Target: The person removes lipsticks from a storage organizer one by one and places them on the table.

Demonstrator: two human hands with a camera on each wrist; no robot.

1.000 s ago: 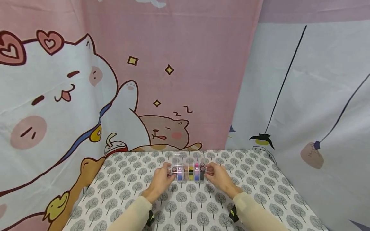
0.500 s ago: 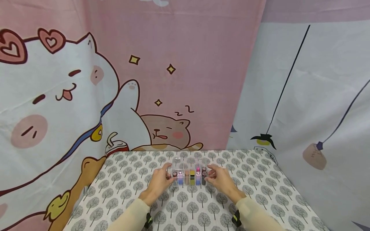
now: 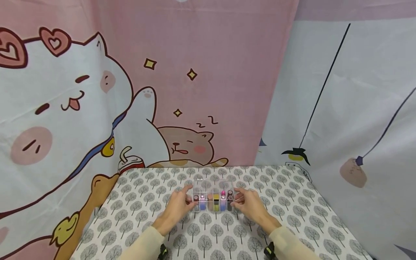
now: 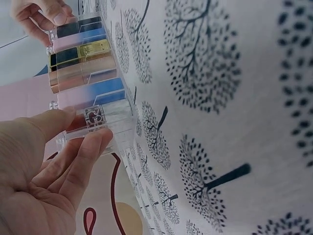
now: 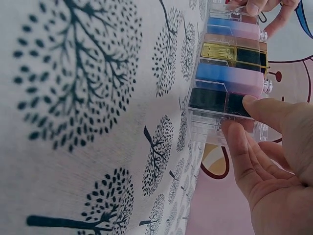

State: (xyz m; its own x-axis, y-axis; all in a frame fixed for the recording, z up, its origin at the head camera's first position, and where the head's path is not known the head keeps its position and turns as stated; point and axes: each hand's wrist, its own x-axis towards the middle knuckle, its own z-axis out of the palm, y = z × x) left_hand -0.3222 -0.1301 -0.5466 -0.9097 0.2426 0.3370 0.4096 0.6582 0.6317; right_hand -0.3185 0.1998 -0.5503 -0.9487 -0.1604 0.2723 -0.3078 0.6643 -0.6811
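A see-through plastic lipstick organizer [image 3: 212,182] rests on the table between both hands. Its front row holds several upright lipsticks: a gold-and-black one [image 4: 78,53], a tan one [image 4: 80,74], pink-to-blue ones [image 5: 230,78] and a black one [image 5: 210,99]. Gripping the organizer's left end, my left hand [image 3: 178,205] has its thumb on the near side and its fingers behind, beside a clear tube with a dark square logo [image 4: 95,117]. The right end is gripped by my right hand [image 3: 252,206], thumb over the black lipstick, fingers curled round the end wall.
A white cloth with grey tree prints [image 3: 204,242] covers the table. Behind it hangs a pink curtain [image 3: 227,90] with cartoon cats, and a pale curtain [image 3: 325,108] hangs at the right. Black straps [image 3: 269,250] show at both wrists.
Both hands have drawn the organizer a little nearer to me along the table, keeping their hold on its ends. The head view has tilted slightly down.
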